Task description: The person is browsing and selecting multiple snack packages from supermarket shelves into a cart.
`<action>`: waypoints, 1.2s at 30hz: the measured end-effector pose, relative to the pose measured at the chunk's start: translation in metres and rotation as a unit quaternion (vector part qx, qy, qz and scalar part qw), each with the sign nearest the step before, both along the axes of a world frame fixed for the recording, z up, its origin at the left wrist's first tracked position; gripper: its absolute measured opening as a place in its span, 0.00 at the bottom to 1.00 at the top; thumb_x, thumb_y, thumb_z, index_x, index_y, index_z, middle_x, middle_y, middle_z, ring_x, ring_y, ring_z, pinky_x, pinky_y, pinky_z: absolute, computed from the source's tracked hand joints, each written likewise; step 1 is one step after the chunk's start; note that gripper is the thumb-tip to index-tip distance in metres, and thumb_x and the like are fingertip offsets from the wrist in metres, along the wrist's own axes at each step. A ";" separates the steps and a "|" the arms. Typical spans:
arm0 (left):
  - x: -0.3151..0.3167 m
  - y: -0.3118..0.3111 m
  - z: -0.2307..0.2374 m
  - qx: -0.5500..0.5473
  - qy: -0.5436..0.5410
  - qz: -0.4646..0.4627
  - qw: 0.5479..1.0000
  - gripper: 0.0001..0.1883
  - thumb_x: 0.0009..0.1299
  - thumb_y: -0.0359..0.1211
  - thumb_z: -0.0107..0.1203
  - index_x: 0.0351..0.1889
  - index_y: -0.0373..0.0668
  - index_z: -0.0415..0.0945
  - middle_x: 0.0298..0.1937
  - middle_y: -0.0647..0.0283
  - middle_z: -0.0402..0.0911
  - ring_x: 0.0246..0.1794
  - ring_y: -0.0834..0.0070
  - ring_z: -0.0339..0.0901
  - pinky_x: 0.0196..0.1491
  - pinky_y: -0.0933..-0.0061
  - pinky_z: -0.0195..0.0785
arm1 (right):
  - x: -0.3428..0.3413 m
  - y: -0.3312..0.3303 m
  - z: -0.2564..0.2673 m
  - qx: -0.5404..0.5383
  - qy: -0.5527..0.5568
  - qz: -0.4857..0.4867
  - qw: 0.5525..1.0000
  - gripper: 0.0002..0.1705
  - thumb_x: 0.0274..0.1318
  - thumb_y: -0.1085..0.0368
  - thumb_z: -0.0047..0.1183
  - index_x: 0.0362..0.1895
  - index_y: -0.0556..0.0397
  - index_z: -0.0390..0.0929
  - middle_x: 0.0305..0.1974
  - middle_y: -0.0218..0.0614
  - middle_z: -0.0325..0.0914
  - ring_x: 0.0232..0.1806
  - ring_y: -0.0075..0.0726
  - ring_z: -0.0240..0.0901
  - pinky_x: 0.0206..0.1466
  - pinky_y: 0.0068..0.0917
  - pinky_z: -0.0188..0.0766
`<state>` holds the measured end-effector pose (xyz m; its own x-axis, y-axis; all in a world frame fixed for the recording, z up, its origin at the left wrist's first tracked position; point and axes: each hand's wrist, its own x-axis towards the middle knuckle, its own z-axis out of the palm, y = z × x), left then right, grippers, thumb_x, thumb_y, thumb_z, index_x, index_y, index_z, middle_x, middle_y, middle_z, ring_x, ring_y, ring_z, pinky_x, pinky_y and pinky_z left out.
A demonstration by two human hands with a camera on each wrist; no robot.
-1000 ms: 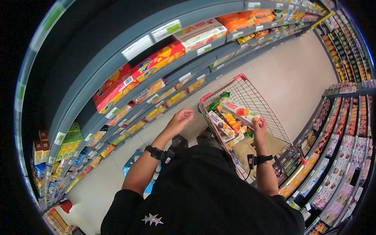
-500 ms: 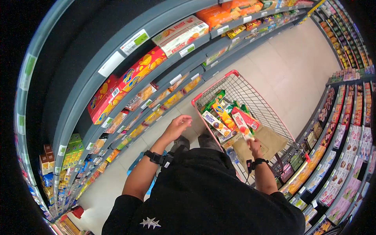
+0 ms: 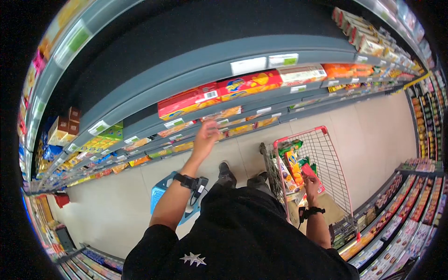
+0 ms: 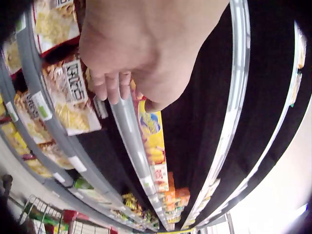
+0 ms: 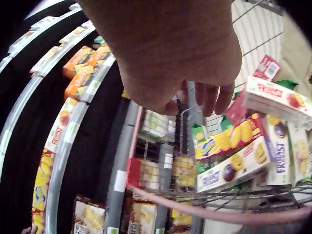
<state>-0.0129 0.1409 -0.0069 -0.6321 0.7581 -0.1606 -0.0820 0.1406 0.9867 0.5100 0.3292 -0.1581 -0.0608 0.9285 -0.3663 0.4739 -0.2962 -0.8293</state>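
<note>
My left hand [image 3: 205,139] is raised beside the shelves, its fingers loosely bent and holding nothing. In the left wrist view, its fingers are close to a shelf edge [image 4: 129,131] and a red-and-yellow biscuit box [image 4: 152,129]. Over the shopping cart [image 3: 303,132] hangs my right hand [image 3: 311,187], relaxed and without anything in it. Below it, in the right wrist view, a white biscuit box with fruit pictures [image 5: 278,95] lies on the pile. A red-and-yellow biscuit pack [image 5: 231,138] and another white biscuit box [image 5: 234,165] lie close by.
Red biscuit boxes [image 3: 249,85] and orange packs [image 3: 347,70] line the shelf in front. A blue plastic stool [image 3: 158,193] stands on the floor at my left. A brown paper bag [image 3: 331,210] is in the cart. More stocked shelves [image 3: 396,219] run along the right.
My right hand has let go of the white biscuit box, which now lies in the cart. My left hand has moved up toward the shelf, and the head view has turned left.
</note>
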 end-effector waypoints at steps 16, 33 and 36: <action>-0.137 -0.090 0.048 -0.142 0.460 0.093 0.872 0.37 0.60 0.33 0.67 0.69 0.47 0.67 0.72 0.44 0.60 0.71 0.46 0.58 0.69 0.55 0.58 | -0.225 -0.044 0.097 0.024 0.149 0.164 0.975 0.06 0.61 0.75 0.51 0.42 0.56 0.75 0.32 0.28 0.76 0.28 0.19 0.69 0.30 0.17 0.65; -0.147 -0.095 0.039 -0.057 0.414 0.116 0.901 0.26 0.63 0.28 0.64 0.62 0.44 0.74 0.63 0.47 0.72 0.62 0.50 0.72 0.60 0.61 0.68 | -0.227 -0.082 0.075 -0.009 0.165 0.179 0.970 0.06 0.60 0.76 0.50 0.41 0.58 0.77 0.36 0.31 0.78 0.38 0.27 0.76 0.46 0.25 0.74; -0.148 -0.098 0.044 -0.053 0.407 0.117 0.904 0.27 0.61 0.26 0.65 0.61 0.43 0.74 0.63 0.50 0.72 0.61 0.51 0.72 0.60 0.61 0.69 | -0.235 -0.081 0.079 0.021 0.147 0.216 0.965 0.06 0.60 0.75 0.50 0.41 0.59 0.76 0.36 0.32 0.78 0.40 0.28 0.77 0.46 0.27 0.74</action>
<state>-0.1604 0.0431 0.0376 -0.7144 0.5966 0.3657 0.6261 0.3114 0.7149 0.2751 0.2478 -0.0795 -0.5405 0.8072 -0.2372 0.2877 -0.0877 -0.9537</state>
